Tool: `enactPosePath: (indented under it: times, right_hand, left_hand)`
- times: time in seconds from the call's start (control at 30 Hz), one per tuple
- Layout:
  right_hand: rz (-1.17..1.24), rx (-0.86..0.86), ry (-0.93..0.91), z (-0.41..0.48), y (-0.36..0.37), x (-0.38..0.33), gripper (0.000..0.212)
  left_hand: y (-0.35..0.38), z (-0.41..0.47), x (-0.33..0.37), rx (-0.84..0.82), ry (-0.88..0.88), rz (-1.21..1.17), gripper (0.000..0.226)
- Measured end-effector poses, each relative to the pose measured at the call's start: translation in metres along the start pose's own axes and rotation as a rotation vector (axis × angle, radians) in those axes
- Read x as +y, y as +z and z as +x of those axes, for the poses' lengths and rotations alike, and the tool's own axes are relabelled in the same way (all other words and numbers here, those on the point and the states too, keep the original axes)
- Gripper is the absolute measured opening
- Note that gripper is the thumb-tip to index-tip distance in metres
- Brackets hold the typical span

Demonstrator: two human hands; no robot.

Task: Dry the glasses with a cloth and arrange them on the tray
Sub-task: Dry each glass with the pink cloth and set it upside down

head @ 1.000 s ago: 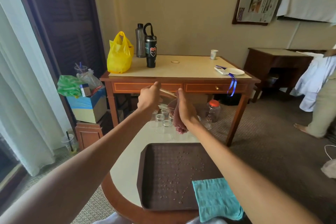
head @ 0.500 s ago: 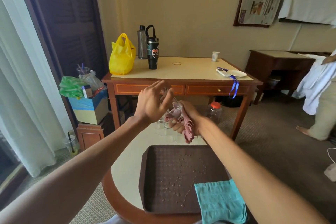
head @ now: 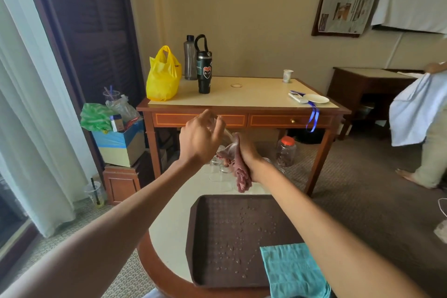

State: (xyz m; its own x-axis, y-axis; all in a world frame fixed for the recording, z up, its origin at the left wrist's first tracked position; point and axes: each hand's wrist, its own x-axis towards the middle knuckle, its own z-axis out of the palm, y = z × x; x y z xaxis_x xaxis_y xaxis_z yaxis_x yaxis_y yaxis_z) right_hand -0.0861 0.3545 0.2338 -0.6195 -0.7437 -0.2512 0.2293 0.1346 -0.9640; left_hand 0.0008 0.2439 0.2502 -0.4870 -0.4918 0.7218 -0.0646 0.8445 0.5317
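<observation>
Head view. Brown tray (head: 205,237), below the fingers and nearer the camera: scattered water droplets (head: 238,232) on its floor, and a teal cloth (head: 292,271) lying over its near right corner. Clear jar with red lid (head: 286,151) on the carpet, right of the right fingers: dark contents in its lower part. Blue-and-cream box (head: 121,145) left of the left fingers: a green bag and small packets stick out of the top. Left arm stretched forward over the round table (head: 169,225), left hand (head: 198,140) raised with its back to the camera. Its fingers (head: 219,126) are bent round the closed end of a clear glass (head: 227,143), which lies tilted with its mouth toward the right hand. Right arm stretched forward from lower right, right hand (head: 246,150) turned edge-on, just beside the left. Its fingers are mostly hidden behind the hand but are closed on a maroon cloth (head: 242,174); one end of the cloth is bunched at the glass mouth, the other hangs below the hand. How far the cloth goes into the glass cannot be told. Upturned glasses (head: 215,169) stand on the table directly beneath both sets of fingers, beyond the tray's far rim, apart from the held glass
</observation>
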Motion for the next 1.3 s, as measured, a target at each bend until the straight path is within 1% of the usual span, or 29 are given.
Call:
enactPosePath:
  times: [0.03, 0.1, 0.13, 0.2, 0.27, 0.3, 0.4, 0.47, 0.5, 0.6, 0.63, 0.7, 0.8, 0.87, 0.93, 1.03, 1.1, 1.17, 1.3]
  right_hand:
    - [0.013, -0.067, 0.059, -0.004, -0.001, -0.001, 0.052]
    - [0.043, -0.095, 0.087, -0.005, -0.002, 0.001, 0.051]
    - [0.066, -0.063, 0.063, -0.002, -0.002, 0.003, 0.049]
    - [0.086, 0.040, 0.018, 0.004, 0.001, 0.008, 0.046]
    - [0.030, 0.125, -0.008, 0.011, 0.001, 0.015, 0.052]
    - [0.004, 0.139, -0.004, 0.012, 0.002, 0.019, 0.056]
    - [0.004, 0.122, 0.023, 0.008, -0.001, 0.024, 0.048]
    - [0.024, 0.108, 0.023, 0.009, 0.000, 0.030, 0.048]
    - [0.029, 0.101, 0.024, 0.011, 0.000, 0.035, 0.051]
    - [0.041, 0.086, 0.049, 0.017, 0.002, 0.051, 0.070]
    - [0.044, 0.075, 0.054, 0.017, 0.004, 0.055, 0.072]
    - [0.046, 0.038, 0.045, 0.018, 0.006, 0.064, 0.065]
    - [-0.019, -0.015, 0.059, 0.021, 0.010, 0.080, 0.044]
    - [-0.095, 0.004, 0.078, 0.024, 0.014, 0.091, 0.036]
    - [-0.084, 0.021, 0.101, 0.028, 0.019, 0.101, 0.029]
    - [0.009, -0.020, 0.147, 0.035, 0.021, 0.115, 0.030]
    - [0.030, -0.055, 0.151, 0.041, 0.022, 0.124, 0.033]
    - [0.070, -0.086, 0.156, 0.043, 0.024, 0.130, 0.030]
    - [0.134, -0.139, 0.180, 0.044, 0.024, 0.138, 0.029]
  left_hand:
    - [-0.002, -0.002, -0.003, 0.012, 0.103, 0.023, 0.033]
    - [-0.002, -0.005, -0.008, 0.011, 0.244, 0.070, 0.031]
    - [-0.002, -0.005, -0.008, 0.006, 0.280, 0.091, 0.031]
    - [-0.001, -0.004, -0.009, -0.013, 0.296, 0.134, 0.032]
    - [-0.003, -0.001, -0.011, -0.039, 0.259, 0.177, 0.034]
    - [-0.004, 0.000, -0.014, -0.044, 0.223, 0.189, 0.033]
    - [-0.009, 0.000, -0.023, -0.015, 0.074, 0.179, 0.031]
    - [-0.013, -0.002, -0.034, -0.007, -0.020, 0.179, 0.036]
    - [-0.015, -0.005, -0.040, -0.008, -0.058, 0.186, 0.039]
    - [-0.023, -0.015, -0.059, -0.019, -0.148, 0.223, 0.039]
    - [-0.025, -0.020, -0.066, -0.027, -0.166, 0.238, 0.039]
    - [-0.028, -0.032, -0.080, -0.053, -0.206, 0.284, 0.037]
    - [-0.028, -0.051, -0.103, -0.125, -0.272, 0.373, 0.033]
    - [-0.026, -0.065, -0.119, -0.218, -0.307, 0.426, 0.033]
    - [-0.022, -0.081, -0.134, -0.336, -0.326, 0.458, 0.037]
    - [-0.014, -0.106, -0.152, -0.479, -0.326, 0.486, 0.043]
    - [-0.009, -0.121, -0.165, -0.552, -0.326, 0.515, 0.043]
    - [-0.005, -0.132, -0.175, -0.608, -0.336, 0.551, 0.044]
    - [0.002, -0.144, -0.183, -0.636, -0.305, 0.582, 0.048]
